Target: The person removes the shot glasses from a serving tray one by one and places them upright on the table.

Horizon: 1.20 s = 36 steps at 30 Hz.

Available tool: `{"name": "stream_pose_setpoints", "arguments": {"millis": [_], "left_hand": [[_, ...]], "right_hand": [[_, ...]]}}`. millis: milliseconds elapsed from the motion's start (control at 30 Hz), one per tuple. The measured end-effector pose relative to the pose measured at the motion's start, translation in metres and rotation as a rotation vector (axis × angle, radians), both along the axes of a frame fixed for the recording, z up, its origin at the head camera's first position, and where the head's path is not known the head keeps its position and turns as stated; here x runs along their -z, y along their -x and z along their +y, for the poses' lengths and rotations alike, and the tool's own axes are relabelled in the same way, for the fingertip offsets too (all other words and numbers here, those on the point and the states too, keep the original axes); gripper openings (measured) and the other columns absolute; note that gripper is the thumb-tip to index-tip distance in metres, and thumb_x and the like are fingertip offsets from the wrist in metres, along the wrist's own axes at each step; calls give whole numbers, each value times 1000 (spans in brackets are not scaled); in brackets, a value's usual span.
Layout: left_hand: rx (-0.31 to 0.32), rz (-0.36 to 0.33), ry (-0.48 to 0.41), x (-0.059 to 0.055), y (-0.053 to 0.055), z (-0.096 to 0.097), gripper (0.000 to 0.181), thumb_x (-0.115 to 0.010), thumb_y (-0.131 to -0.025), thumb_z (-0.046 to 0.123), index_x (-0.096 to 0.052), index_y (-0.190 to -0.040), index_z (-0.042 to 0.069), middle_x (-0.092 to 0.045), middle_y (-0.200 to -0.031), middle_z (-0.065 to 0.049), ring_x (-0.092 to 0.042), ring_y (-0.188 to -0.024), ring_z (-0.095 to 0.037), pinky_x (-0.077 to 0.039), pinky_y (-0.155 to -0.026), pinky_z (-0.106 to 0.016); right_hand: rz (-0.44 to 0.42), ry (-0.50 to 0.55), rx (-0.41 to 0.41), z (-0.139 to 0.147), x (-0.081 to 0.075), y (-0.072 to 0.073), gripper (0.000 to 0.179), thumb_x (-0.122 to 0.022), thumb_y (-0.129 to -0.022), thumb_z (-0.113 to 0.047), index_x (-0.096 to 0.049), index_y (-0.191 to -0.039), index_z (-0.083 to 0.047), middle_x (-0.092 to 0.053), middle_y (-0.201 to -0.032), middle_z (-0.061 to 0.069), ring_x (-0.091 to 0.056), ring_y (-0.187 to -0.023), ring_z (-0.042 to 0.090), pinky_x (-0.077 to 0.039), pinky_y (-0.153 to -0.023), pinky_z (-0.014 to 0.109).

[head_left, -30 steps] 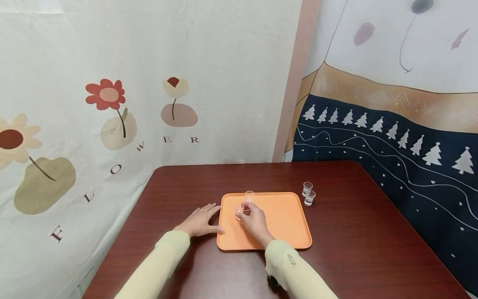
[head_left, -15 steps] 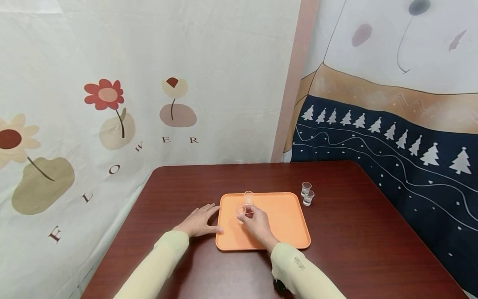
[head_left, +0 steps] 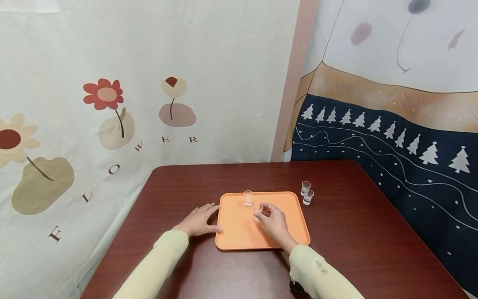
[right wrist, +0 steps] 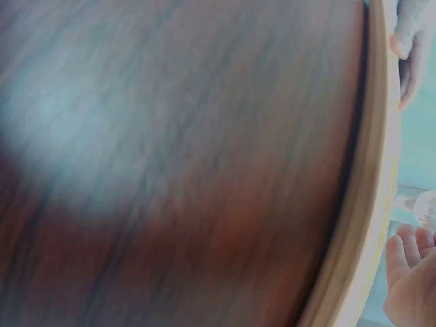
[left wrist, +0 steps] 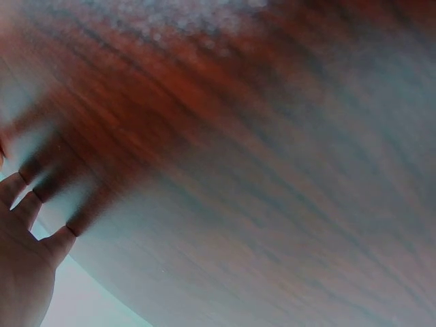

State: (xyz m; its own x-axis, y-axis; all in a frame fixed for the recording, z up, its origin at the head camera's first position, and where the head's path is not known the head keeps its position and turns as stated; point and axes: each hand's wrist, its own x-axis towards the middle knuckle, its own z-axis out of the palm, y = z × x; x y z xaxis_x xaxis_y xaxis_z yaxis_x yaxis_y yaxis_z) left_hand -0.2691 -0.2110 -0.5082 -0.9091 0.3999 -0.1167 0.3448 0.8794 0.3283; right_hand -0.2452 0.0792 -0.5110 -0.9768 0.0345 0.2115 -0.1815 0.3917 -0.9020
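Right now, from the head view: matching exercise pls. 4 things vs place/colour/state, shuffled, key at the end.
Column one
1. Tray
2. Right hand
3. Pair of glasses
4. Left hand

Column two
A. Standing on the table, just past the tray's right edge
B. At the tray's left edge, with the thumb over the rim
C. Orange
D. Pinching a small clear glass

Pairs: 1-C, 2-D, 3-A, 4-B
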Motion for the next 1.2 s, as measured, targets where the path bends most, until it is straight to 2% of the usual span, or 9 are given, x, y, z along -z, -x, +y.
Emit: {"name": "stream_pose_setpoints", "arguments": {"millis": [200,367,433,633,733,933,1200], "left_hand": [[-7,-10,-8,0,1,-1,100,-68,-76,72,-40,-153,15,-37,-155,-18,-29,-145,-34,-21,-116,-57],[-10,-8,-11,1,1,0,99,-69,-76,72,-40,-153,15,-36,-155,-18,-29,-145,-34,-21,-116,-57],[-9,-8,-8,1,2,0,100,-68,-76,72,-40,-153,15,-36,-155,-17,-29,-145,-34,-21,-116,-57],[-7,-10,-13,0,1,-1,100,-69,-76,72,-40,-153,15,-37,-155,-18,-29,-145,-34,-20,-116,-57],[-6,-10,-14,0,1,-1,100,-69,-76,72,-40,-153,14,-37,-155,-18,-29,-145,-35,-21,-116,-58],[-7,-16,-3,-1,1,-1,100,-69,-77,71,-39,-153,15,-36,-155,-17,-28,-146,-34,-20,-116,-57],[-3,-14,-7,2,3,0,100,-69,-77,71,-39,-153,15,-37,-155,-17,-28,-146,-33,-20,-116,-57]], "right_hand": [[-12,19,93,25,-11,0,36,-79,-86,-15,-69,-116,2,-72,-102,12,-71,-94,26,-58,-72,29],[7,9,218,51,-17,3,33,-80,-85,-16,-70,-112,1,-73,-99,14,-72,-94,28,-56,-72,28],[18,-21,273,61,-18,4,31,-80,-84,-18,-71,-109,-1,-74,-97,14,-72,-93,28,-55,-71,25],[-11,-36,348,87,-16,5,33,-78,-86,-20,-71,-113,-3,-74,-99,14,-72,-93,26,-51,-70,19],[-23,-50,388,98,-14,4,36,-78,-87,-22,-70,-116,-3,-74,-102,16,-71,-95,28,-53,-74,25],[-29,-62,462,119,-8,5,39,-76,-88,-20,-67,-120,1,-71,-109,21,-70,-99,33,-54,-85,44],[-45,-69,509,135,-2,8,38,-74,-89,-19,-66,-119,3,-69,-111,25,-68,-102,38,-50,-88,48]]}}
